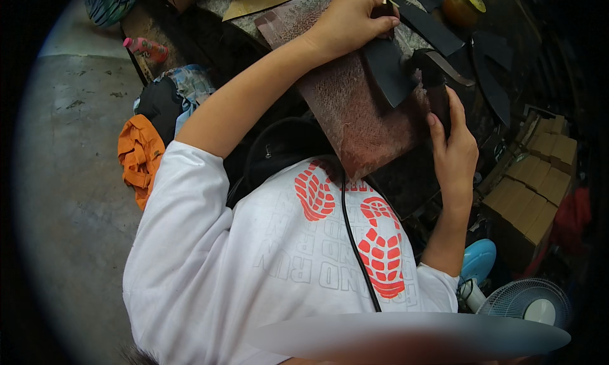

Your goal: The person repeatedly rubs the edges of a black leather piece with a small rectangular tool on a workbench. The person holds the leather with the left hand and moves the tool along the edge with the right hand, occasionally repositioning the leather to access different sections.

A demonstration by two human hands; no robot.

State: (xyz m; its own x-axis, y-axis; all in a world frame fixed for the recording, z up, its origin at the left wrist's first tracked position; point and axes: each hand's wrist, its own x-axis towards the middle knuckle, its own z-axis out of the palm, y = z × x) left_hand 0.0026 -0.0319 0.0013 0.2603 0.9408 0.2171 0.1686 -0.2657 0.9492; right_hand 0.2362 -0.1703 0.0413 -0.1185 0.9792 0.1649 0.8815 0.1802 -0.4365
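My right hand (455, 146) is wrapped round the dark handle of a hammer (438, 89), whose curved metal head lies over the right side of a worn reddish-brown board (355, 105). At the board's far edge my left hand (355, 22) has its fingers closed on the upper end of a black flat piece (388, 73). That piece lies on the board, with one corner pointing toward me. A small yellowish bit shows at the left fingertips; what it belongs to is unclear. The hammer head is close to the black piece's right edge.
Other black flat pieces (428, 29) lie beyond the board, near a yellow-lidded jar (466, 8). Cardboard boxes (533, 175) and a fan (533, 305) stand at my right. To the left are a pink-capped bottle (146, 49) and an orange cloth (141, 152).
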